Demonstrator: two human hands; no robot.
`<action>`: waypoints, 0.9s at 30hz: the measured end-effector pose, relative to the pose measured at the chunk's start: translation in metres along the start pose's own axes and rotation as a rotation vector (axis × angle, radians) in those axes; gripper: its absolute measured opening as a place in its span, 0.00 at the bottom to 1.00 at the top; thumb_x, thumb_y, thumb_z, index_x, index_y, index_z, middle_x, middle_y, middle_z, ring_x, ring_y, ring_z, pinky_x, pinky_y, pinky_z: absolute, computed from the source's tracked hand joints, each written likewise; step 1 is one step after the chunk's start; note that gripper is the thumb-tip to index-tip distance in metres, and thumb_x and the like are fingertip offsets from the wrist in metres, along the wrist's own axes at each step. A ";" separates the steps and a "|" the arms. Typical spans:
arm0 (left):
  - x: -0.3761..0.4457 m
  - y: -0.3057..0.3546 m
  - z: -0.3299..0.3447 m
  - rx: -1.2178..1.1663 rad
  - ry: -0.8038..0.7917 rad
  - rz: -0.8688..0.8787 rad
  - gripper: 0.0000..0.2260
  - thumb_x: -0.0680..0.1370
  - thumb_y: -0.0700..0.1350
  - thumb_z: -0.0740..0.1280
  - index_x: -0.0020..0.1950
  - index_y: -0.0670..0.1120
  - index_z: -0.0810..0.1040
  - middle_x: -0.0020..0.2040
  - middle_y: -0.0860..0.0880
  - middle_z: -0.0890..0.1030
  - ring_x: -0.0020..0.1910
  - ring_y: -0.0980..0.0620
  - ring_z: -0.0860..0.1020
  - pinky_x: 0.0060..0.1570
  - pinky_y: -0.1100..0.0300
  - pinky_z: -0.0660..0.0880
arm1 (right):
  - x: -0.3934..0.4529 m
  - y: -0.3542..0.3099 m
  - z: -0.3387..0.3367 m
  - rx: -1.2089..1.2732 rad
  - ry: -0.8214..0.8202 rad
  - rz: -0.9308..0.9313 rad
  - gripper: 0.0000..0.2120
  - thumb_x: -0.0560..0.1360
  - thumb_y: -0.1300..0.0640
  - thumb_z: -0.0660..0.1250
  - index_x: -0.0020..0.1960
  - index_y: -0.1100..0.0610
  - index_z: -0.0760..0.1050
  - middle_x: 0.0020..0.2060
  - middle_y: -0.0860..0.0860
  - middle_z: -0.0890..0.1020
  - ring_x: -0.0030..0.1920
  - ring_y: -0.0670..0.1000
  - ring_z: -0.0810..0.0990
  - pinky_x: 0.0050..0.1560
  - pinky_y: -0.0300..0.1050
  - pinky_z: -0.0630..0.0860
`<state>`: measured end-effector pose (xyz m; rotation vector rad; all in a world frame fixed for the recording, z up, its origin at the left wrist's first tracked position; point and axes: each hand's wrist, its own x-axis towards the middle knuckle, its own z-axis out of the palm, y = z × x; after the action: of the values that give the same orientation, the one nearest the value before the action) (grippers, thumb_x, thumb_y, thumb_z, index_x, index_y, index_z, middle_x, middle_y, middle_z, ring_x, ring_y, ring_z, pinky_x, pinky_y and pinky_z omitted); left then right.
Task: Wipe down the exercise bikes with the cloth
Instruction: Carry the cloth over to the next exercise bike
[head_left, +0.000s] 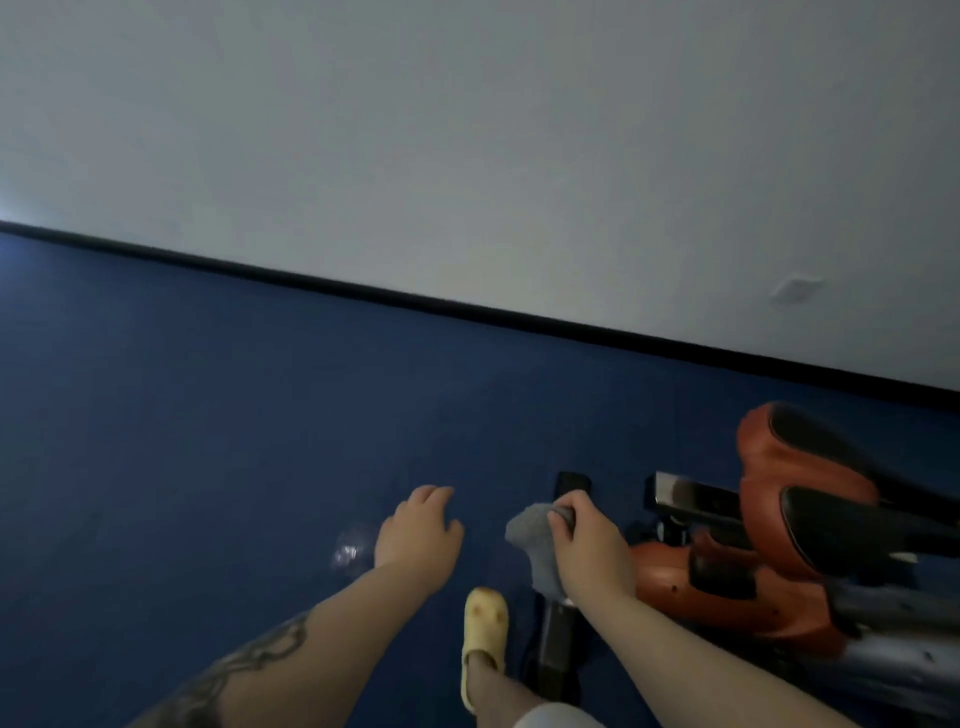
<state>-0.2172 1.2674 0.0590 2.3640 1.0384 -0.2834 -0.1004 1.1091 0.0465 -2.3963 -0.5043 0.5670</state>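
An orange and black exercise bike fills the lower right, its orange and black saddle pointing toward the wall. My right hand grips a grey cloth and holds it against the bike's black floor bar, which runs from near the hand down to the bottom edge. My left hand hovers over the blue floor to the left of the cloth, fingers loosely spread and holding nothing.
Blue carpet stretches left and ahead to a black skirting board under a white wall. My foot in a yellow slipper stands beside the floor bar. A faint shiny patch lies left of my left hand.
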 end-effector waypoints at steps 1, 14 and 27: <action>0.021 0.005 -0.006 0.012 -0.004 0.031 0.22 0.80 0.49 0.56 0.75 0.51 0.61 0.76 0.52 0.63 0.70 0.49 0.67 0.66 0.54 0.67 | 0.017 -0.008 0.004 0.018 0.011 0.013 0.05 0.79 0.50 0.58 0.46 0.47 0.69 0.39 0.46 0.80 0.40 0.48 0.79 0.41 0.52 0.78; 0.278 0.071 -0.108 0.155 -0.129 0.235 0.22 0.81 0.49 0.56 0.76 0.51 0.61 0.76 0.52 0.62 0.69 0.50 0.68 0.66 0.52 0.68 | 0.225 -0.084 -0.037 0.078 0.212 0.147 0.06 0.80 0.49 0.59 0.44 0.47 0.68 0.36 0.44 0.77 0.35 0.43 0.76 0.31 0.42 0.72; 0.488 0.230 -0.128 0.420 -0.343 0.715 0.23 0.82 0.50 0.55 0.76 0.50 0.59 0.76 0.51 0.61 0.70 0.50 0.68 0.65 0.53 0.69 | 0.327 -0.061 -0.107 0.324 0.743 0.695 0.07 0.80 0.51 0.59 0.45 0.52 0.71 0.37 0.48 0.79 0.37 0.48 0.78 0.38 0.51 0.77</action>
<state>0.2805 1.5112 0.0642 2.7364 -0.0627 -0.6422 0.2133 1.2597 0.0737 -2.2037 0.7040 -0.0110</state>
